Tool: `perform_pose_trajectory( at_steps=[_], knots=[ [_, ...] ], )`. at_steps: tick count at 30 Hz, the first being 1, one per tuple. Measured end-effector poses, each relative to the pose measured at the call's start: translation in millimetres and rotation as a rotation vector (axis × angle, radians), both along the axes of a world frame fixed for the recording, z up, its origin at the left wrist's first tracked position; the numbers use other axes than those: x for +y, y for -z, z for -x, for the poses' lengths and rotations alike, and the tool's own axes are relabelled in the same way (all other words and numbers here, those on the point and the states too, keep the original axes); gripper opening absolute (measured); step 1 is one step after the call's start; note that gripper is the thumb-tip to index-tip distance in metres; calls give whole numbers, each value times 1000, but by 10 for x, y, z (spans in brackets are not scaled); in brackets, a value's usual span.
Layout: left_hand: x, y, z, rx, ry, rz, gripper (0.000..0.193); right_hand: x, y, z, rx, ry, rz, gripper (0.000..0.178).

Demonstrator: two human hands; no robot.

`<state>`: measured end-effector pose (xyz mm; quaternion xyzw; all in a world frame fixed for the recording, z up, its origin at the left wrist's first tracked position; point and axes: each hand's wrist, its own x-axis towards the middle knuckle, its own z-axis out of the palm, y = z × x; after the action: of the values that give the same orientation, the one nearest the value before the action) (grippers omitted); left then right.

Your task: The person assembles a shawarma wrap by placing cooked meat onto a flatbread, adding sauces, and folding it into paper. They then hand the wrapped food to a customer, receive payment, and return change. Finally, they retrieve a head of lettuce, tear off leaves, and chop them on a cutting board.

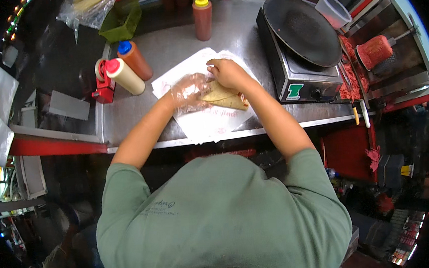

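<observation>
Plastic, thin and clear, covers the left hand (191,92) in the head view. Its fingers are partly curled, and their tips lie on the left end of a folded flatbread wrap (228,101). The right hand (227,73) is bare. It lies over the top edge of the wrap with its fingers bent and pointing toward the left hand. I cannot tell how tightly either hand has hold of the bread. The wrap is under and between the two hands, on white paper (211,124), and red bits peek out at its right end.

Under the paper is a shiny metal counter (175,29). To the left of the left hand stand a cream bottle (132,81) with a red cap and an orange bottle (136,61) with a blue cap. A red tape holder (104,89) is just beside them, farther from the hand. Past both hands stands a red bottle (203,24) with a yellow cap. Past the left hand, off to its left, is a green basket (115,25).

To the right of the right hand is a stove (298,81) with a big round black pan (304,30) on top. Farther right, past the stove, red meat (372,53) sits on a spit.
</observation>
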<state>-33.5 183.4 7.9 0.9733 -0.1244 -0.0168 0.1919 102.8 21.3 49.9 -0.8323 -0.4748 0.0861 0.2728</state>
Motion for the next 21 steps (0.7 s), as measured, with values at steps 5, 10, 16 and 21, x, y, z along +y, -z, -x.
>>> perform_pose_trajectory(
  at_steps=[5,10,16,21],
  knots=[
    [-92,351,287,-241,59,-29,59,-74,168,350,41,-70,-198,20],
    [-198,548,739,-233,2,138,61,-529,297,1149,-66,-572,-157,16],
    [-152,434,661,-143,81,30,58,-572,392,1381,-221,-496,-222,13],
    [-166,329,734,-169,87,-85,57,-573,384,1374,-256,-454,-94,12]
  ],
)
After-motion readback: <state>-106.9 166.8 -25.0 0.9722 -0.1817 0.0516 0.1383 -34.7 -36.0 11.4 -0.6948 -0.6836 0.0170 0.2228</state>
